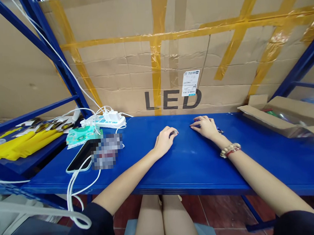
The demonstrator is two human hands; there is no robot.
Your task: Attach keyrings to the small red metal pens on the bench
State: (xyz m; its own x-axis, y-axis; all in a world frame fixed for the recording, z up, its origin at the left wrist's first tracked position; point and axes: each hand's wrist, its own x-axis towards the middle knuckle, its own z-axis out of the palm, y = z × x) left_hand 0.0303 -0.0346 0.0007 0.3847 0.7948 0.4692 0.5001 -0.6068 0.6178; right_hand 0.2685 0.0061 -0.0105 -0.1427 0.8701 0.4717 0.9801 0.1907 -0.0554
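Head view.
- Left hand [164, 141]: forearm stretched forward, lying on flat blue metal shelf top [192, 165]; fingers curled in, tips pinching small silvery round piece [175, 132] at front of hand.
- Right hand [206, 127]: palm down on shelf, fingers loosely spread, pointing toward left hand, gripping nothing visible; beaded bracelet [230, 150] on wrist.
- Hands near, not touching.
- White-edged smartphone [80, 157] well left of left hand.
- Open brown cardboard box [283, 117] right of right hand.

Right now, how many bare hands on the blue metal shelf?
2, both on the blue metal shelf: left hand, fingertips on a small silvery piece; right hand beside it, beaded bracelet at the wrist. No others visible.
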